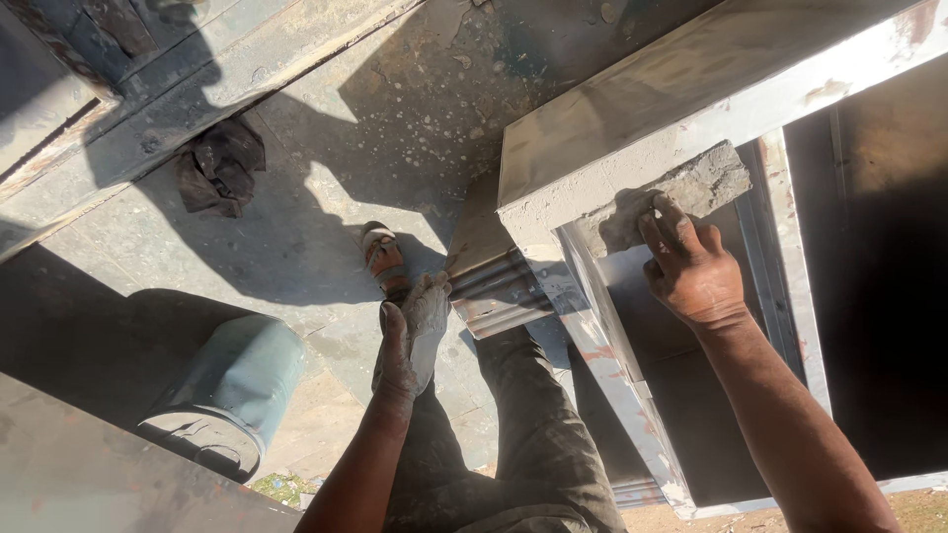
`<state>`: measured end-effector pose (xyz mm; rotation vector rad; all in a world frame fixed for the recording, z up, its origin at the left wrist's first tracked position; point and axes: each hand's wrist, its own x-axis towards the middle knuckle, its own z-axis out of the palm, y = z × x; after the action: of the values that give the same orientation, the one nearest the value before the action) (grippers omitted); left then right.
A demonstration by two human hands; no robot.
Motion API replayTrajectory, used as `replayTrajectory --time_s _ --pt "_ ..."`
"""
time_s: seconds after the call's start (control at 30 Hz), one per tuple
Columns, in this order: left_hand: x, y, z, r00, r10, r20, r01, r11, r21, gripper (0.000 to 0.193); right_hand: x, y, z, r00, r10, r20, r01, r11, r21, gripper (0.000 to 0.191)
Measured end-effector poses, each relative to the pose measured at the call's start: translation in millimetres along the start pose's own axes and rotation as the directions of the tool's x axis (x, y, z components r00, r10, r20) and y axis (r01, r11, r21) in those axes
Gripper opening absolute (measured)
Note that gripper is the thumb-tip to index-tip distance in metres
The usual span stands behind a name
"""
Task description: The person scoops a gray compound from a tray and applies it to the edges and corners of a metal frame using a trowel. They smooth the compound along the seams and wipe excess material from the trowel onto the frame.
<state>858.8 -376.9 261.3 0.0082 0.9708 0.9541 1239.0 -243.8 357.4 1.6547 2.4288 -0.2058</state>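
Pressing a grey block [681, 192] against the cabinet's [592, 148] front edge, right hand [691, 271].

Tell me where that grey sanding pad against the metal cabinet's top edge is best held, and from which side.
Grip the grey sanding pad at its lower-left end, coming from below and the open front, as the right hand does. It lies flat against the cabinet frame, so only its outer face and ends are free; fingers spread across it would likely press it evenly. The left hand rests on the lower moulding.
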Motion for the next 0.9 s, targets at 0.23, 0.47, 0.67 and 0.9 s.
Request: replayTrajectory --time_s 0.23,0.47,0.67,0.9 --pt "19 5 27 0.998 -0.062 -0.007 0.062 0.998 -0.020 0.097 -6 75 20 0.996 0.060 -0.068 -0.057 0.998 0.039 0.066" --pt "9 74 108 0.981 -0.079 0.176 0.072 0.996 0.045 0.089 -54 44 -29 0.946 0.318 0.070 -0.325 0.929 0.175 0.069" --pt "8 131 186 0.939 -0.203 0.277 0.117 0.948 0.298 0.087 39 145 -45 0.615 0.774 -0.148 -0.722 0.629 0.288 0.059" --pt "60 202 191 0.773 -0.530 0.350 0.371 0.824 0.429 0.089 59 67 -39 0.407 0.854 0.326 -0.883 0.275 0.381 0.060"
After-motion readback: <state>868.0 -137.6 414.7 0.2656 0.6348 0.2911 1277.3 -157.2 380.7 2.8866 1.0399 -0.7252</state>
